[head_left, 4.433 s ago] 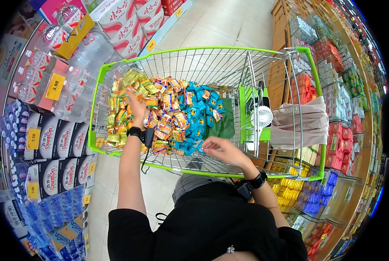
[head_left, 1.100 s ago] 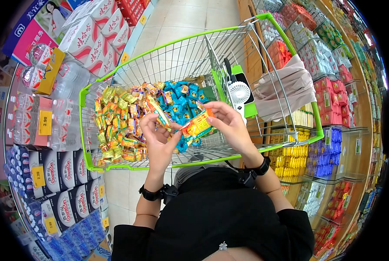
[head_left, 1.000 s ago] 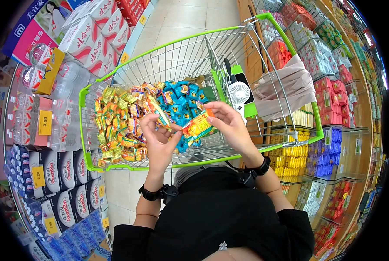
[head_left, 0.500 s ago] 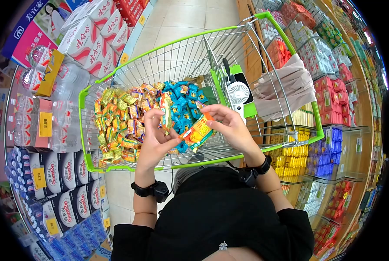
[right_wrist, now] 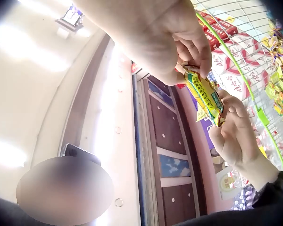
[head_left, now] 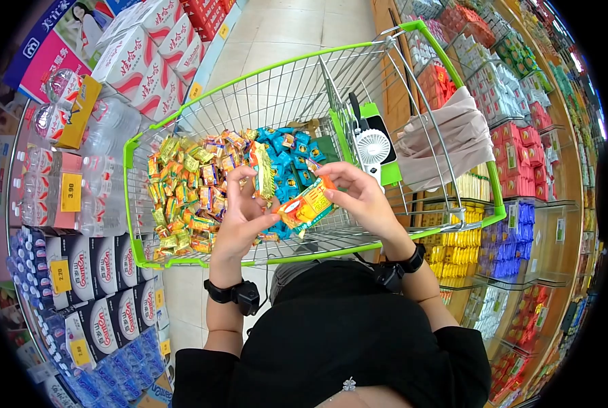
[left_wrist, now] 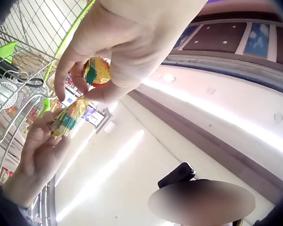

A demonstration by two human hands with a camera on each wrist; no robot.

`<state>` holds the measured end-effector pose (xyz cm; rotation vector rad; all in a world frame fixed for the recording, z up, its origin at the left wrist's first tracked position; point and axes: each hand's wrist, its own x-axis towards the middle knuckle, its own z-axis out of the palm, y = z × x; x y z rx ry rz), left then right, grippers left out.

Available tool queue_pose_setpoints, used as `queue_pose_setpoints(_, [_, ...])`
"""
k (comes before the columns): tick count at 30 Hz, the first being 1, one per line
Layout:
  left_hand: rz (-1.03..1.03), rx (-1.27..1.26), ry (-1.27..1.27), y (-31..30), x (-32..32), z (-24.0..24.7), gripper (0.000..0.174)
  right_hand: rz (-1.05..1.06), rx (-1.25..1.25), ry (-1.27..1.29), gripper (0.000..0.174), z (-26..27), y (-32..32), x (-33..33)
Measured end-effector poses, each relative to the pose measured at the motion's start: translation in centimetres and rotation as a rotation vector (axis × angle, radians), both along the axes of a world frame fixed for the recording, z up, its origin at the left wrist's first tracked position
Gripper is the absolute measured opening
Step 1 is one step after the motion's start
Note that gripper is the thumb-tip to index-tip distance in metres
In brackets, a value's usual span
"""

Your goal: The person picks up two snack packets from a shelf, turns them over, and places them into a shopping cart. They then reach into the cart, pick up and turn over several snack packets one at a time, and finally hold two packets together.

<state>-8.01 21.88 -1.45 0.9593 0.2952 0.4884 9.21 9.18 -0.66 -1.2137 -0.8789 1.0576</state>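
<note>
Above the cart, the right hand [head_left: 362,204] pinches one end of an orange and yellow packet [head_left: 307,205]. The left hand [head_left: 241,217] has its thumb at the packet's other end, and its fingers hold a second, yellow-green packet [head_left: 263,175] upright. Both hands meet at the first packet [right_wrist: 205,96] in the right wrist view. The left wrist view shows the second packet [left_wrist: 98,70] within the left hand [left_wrist: 118,52]. Beneath them lie a heap of small orange and yellow packets [head_left: 192,194] and a group of blue packets [head_left: 287,163].
The cart's green rim [head_left: 249,73] surrounds the packets. A white fan [head_left: 372,147] and beige cloth [head_left: 443,139] are at its right end. Shelves of coloured packs [head_left: 515,153] stand on the right; water bottles [head_left: 103,183] and white boxes [head_left: 127,61] stand on the left.
Since the oldest frame, both hands have come together above the cart, now with two packets. Over the last second, the yellow-green packet has turned more upright and the left wrist has shifted slightly left.
</note>
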Motion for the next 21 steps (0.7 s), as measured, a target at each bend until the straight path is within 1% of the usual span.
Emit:
queue_pose_setpoints(2, [0.075,-0.002,-0.037,-0.6,0.4,-0.2,0.074,-0.047,0.048,-0.009,0.027,0.2,0.1,-0.1])
queue_pose_setpoints(5, [0.116,-0.025,-0.07,-1.1,0.8,0.2,0.075,-0.084,0.052,0.003,0.028,0.0,0.1,0.0])
queue_pose_setpoints(8, [0.117,0.026,-0.046,-1.1,0.9,-0.2,0.075,-0.1,0.044,0.002,0.029,0.0,0.1,0.1])
queue_pose_setpoints(15, [0.132,0.02,-0.036,-1.7,1.6,0.1,0.074,-0.102,0.022,-0.02,0.029,-0.3,0.0,0.4])
queue_pose_setpoints(18, [0.16,0.054,-0.012,-1.8,1.7,0.1,0.072,-0.116,0.018,-0.032,0.029,-0.3,-0.1,0.4])
queue_pose_setpoints(20, [0.22,0.164,0.066,-1.8,1.8,-0.1,0.073,-0.14,0.017,-0.073,0.028,-0.4,-0.1,0.4])
queue_pose_setpoints(21, [0.22,0.164,0.066,-1.9,1.8,0.0,0.073,-0.14,0.017,-0.073,0.028,-0.4,-0.1,0.4])
